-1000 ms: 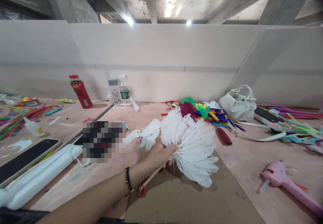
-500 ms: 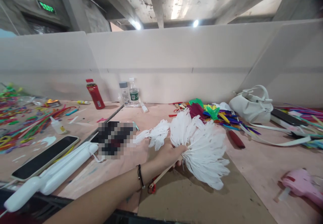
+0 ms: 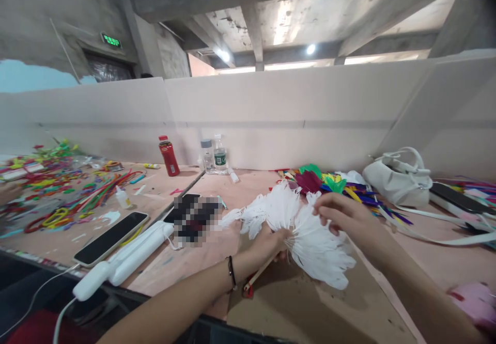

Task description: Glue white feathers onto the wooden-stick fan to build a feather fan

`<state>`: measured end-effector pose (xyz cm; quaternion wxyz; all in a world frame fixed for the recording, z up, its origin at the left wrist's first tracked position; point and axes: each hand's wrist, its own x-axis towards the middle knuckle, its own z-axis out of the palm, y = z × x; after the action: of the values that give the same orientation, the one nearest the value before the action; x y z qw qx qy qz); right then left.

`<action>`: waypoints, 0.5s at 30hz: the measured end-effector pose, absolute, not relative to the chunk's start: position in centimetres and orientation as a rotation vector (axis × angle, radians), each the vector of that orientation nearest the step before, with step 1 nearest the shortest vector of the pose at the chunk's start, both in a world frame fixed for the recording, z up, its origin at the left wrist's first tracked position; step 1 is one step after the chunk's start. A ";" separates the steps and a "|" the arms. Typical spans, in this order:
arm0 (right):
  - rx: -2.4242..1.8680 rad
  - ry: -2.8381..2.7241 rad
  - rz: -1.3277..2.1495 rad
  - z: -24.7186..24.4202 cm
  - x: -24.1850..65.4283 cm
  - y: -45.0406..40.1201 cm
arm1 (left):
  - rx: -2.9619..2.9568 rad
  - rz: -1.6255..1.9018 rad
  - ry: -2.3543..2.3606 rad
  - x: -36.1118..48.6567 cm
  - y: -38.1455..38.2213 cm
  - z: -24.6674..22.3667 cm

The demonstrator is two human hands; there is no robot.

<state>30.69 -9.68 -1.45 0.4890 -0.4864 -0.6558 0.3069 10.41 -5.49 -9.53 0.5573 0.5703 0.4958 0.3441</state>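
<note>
My left hand (image 3: 271, 246) is closed round the base of a white feather fan (image 3: 318, 256), where the feathers meet a thin wooden handle (image 3: 260, 274). A red cord (image 3: 248, 291) hangs at the handle's lower end. The fan spreads up and right above a brown board (image 3: 294, 313). At its upper right edge is my right hand (image 3: 343, 212), its fingers bent and partly apart, with nothing visible in them. Whether the fingertips touch the feathers I cannot tell. More loose white feathers (image 3: 232, 217) lie behind the left hand.
Colourful feathers (image 3: 310, 178) lie behind the fan, near a white handbag (image 3: 399, 176). A pink glue gun (image 3: 475, 302) lies at right. On the left are a phone (image 3: 112, 238), a white cylindrical device (image 3: 139, 253) and a glue bottle (image 3: 123, 197). A red bottle (image 3: 169, 157) stands farther back.
My right hand has come into view from the right and is now at the fan's upper edge. The left hand keeps its hold on the fan. The view has shifted left and up.
</note>
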 end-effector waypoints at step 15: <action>-1.295 -1.297 1.002 -7.2 30.9 -3.1 | 1.332 0.830 1.033 9.7 -5.5 -9.1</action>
<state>30.94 -3.11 -7.18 0.5024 -0.5360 -0.5369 0.4148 9.73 -5.51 -9.12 0.5904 0.5722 0.4437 0.3566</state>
